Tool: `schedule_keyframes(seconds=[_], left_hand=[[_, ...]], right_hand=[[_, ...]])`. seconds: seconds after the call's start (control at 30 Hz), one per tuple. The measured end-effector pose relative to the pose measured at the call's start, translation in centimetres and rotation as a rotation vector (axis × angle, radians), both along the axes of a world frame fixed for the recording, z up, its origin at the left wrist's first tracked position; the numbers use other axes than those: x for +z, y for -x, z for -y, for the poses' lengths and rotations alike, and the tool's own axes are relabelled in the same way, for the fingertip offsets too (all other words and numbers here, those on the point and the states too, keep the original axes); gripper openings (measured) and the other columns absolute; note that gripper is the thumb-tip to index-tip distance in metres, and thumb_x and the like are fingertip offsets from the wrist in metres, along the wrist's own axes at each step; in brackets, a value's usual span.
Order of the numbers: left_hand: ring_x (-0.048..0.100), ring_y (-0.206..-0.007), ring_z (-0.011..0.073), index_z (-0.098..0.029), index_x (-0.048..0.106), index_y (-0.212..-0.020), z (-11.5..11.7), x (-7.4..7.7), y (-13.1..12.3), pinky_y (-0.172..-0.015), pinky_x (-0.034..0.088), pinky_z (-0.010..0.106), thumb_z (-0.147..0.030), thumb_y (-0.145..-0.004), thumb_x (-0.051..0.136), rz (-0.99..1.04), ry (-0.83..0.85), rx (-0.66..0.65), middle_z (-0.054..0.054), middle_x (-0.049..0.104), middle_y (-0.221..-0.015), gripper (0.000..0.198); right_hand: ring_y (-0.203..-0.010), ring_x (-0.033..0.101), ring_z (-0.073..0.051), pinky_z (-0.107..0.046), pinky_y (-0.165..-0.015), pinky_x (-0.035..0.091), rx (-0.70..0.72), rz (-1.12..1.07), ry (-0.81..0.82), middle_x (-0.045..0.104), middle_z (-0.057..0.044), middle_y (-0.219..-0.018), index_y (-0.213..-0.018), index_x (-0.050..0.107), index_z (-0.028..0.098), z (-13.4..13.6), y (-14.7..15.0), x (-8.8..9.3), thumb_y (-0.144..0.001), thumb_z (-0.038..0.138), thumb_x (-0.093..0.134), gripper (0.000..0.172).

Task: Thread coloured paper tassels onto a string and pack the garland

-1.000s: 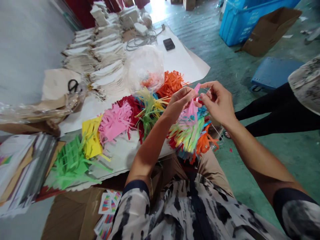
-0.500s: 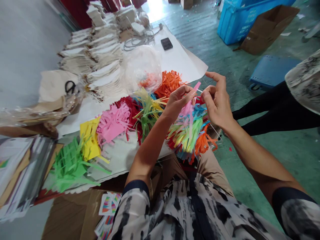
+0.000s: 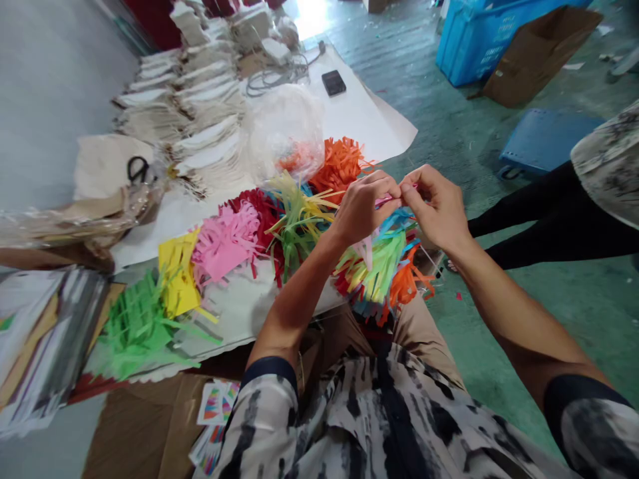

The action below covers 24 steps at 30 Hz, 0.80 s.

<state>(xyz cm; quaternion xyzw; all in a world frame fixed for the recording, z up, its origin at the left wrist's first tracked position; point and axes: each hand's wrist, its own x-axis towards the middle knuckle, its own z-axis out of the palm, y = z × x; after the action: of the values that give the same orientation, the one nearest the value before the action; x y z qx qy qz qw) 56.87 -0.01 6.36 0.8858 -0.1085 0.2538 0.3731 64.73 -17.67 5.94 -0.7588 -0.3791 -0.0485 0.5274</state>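
Note:
My left hand [image 3: 363, 207] and my right hand [image 3: 435, 207] meet fingertip to fingertip above my lap. Both pinch the top of a pink fringed paper strip [image 3: 385, 199]. Under them hangs a bundle of fringed paper tassels [image 3: 382, 273] in green, yellow, blue, orange and red. On the white sheet [image 3: 239, 306] to the left lie loose fringed pieces: green [image 3: 137, 326], yellow [image 3: 177, 283], pink [image 3: 227, 243], red [image 3: 262, 209], lime [image 3: 294, 213] and orange [image 3: 339, 163].
A clear plastic bag [image 3: 287, 130] sits behind the paper piles. Stacks of cream cloth bags [image 3: 200, 120], scissors [image 3: 137, 169], a cable and a dark phone [image 3: 333, 82] lie farther back. Another person's legs [image 3: 554, 226] are at right. Blue crates [image 3: 479, 36], cardboard and a blue dolly [image 3: 542, 143] stand on the green floor.
My right hand's raised fingers came down and closed against my left fingertips. The pink strip's upright tip has been folded down between them.

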Motion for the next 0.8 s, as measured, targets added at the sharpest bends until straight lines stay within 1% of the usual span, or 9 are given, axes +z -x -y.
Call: schedule_keyframes(seconds=[0.27, 0.4, 0.47, 0.5, 0.57, 0.6, 0.67, 0.73, 0.8], left_hand=[[0.074, -0.112, 0.0231, -0.02, 0.078, -0.104, 0.4, -0.2, -0.3, -0.108, 0.054, 0.041, -0.025, -0.108, 0.061, 0.057, -0.168, 0.005, 0.008, 0.08, -0.112, 0.019], [0.074, -0.11, 0.0234, -0.02, 0.078, -0.106, 0.2, -0.3, -0.4, -0.107, 0.054, 0.042, -0.026, -0.109, 0.06, 0.04, -0.189, -0.011, 0.009, 0.08, -0.115, 0.019], [0.075, -0.108, 0.0225, -0.02, 0.077, -0.114, -0.1, -0.4, -0.7, -0.105, 0.054, 0.041, -0.024, -0.108, 0.059, 0.027, -0.168, -0.019, 0.009, 0.081, -0.116, 0.019], [0.075, -0.106, 0.022, -0.02, 0.076, -0.119, -0.4, -0.5, -1.0, -0.105, 0.054, 0.041, -0.022, -0.107, 0.059, 0.016, -0.159, -0.019, 0.008, 0.081, -0.116, 0.021], [0.075, -0.104, 0.0216, -0.022, 0.074, -0.128, -0.8, -0.7, -2.1, -0.106, 0.053, 0.041, -0.018, -0.105, 0.06, -0.006, -0.157, -0.012, 0.006, 0.082, -0.113, 0.028], [0.075, -0.104, 0.0221, -0.022, 0.074, -0.128, -1.0, -0.9, -2.8, -0.107, 0.052, 0.042, -0.017, -0.104, 0.06, -0.019, -0.172, -0.006, 0.006, 0.082, -0.11, 0.029], [0.075, -0.108, 0.024, -0.021, 0.077, -0.125, -1.1, -1.2, -4.5, -0.109, 0.05, 0.043, -0.013, -0.101, 0.062, -0.051, -0.221, 0.004, 0.005, 0.082, -0.109, 0.029], [0.074, -0.113, 0.025, -0.02, 0.079, -0.12, -0.8, -1.7, -6.4, -0.105, 0.052, 0.041, -0.007, -0.1, 0.061, -0.09, -0.261, 0.006, 0.006, 0.082, -0.113, 0.03], [0.073, -0.115, 0.0241, -0.022, 0.083, -0.113, -0.2, -2.5, -7.9, -0.097, 0.054, 0.037, -0.007, -0.101, 0.06, -0.115, -0.27, -0.007, 0.006, 0.082, -0.115, 0.03]], right_hand=[[-0.069, 0.057, -0.019, -0.04, -0.066, 0.05, -0.004, -0.058, -0.046, 0.059, -0.001, -0.078, -0.097, 0.062, 0.027, -0.1, -0.6, -1.2, -0.105, 0.079, 0.052, 0.054], [-0.095, 0.065, -0.024, -0.042, -0.079, 0.053, -0.084, 0.045, -0.056, 0.068, -0.008, -0.102, -0.098, 0.061, 0.027, 0.3, -0.8, -0.6, -0.109, 0.072, 0.05, 0.047], [-0.106, 0.068, -0.024, -0.04, -0.082, 0.052, -0.112, 0.085, -0.167, 0.07, -0.01, -0.109, -0.099, 0.062, 0.026, 0.4, -1.4, 0.1, -0.111, 0.066, 0.053, 0.043], [-0.103, 0.07, -0.022, -0.037, -0.078, 0.051, -0.108, 0.07, -0.256, 0.07, -0.01, -0.107, -0.1, 0.062, 0.026, 0.5, -1.7, 0.5, -0.111, 0.063, 0.055, 0.04], [-0.084, 0.072, -0.018, -0.033, -0.06, 0.044, -0.065, -0.015, -0.462, 0.068, -0.005, -0.09, -0.1, 0.06, 0.026, 0.4, -2.2, 1.5, -0.109, 0.061, 0.062, 0.036], [-0.07, 0.068, -0.016, -0.031, -0.052, 0.038, -0.034, -0.059, -0.564, 0.063, -0.001, -0.079, -0.099, 0.059, 0.027, 0.4, -2.3, 2.0, -0.106, 0.061, 0.067, 0.036], [-0.052, 0.05, -0.012, -0.029, -0.042, 0.027, 0.028, -0.096, -0.73, 0.049, 0.005, -0.068, -0.095, 0.058, 0.028, 0.2, -2.0, 3.0, -0.099, 0.06, 0.079, 0.039], [-0.049, 0.035, -0.01, -0.028, -0.04, 0.024, 0.045, -0.064, -0.831, 0.041, 0.007, -0.069, -0.089, 0.058, 0.028, 0.4, -1.3, 3.9, -0.092, 0.058, 0.087, 0.042], [-0.052, 0.033, -0.01, -0.027, -0.042, 0.027, -0.03, -0.084, -0.799, 0.04, 0.005, -0.073, -0.087, 0.055, 0.029, 1.2, -0.7, 4.5, -0.088, 0.066, 0.088, 0.049]])
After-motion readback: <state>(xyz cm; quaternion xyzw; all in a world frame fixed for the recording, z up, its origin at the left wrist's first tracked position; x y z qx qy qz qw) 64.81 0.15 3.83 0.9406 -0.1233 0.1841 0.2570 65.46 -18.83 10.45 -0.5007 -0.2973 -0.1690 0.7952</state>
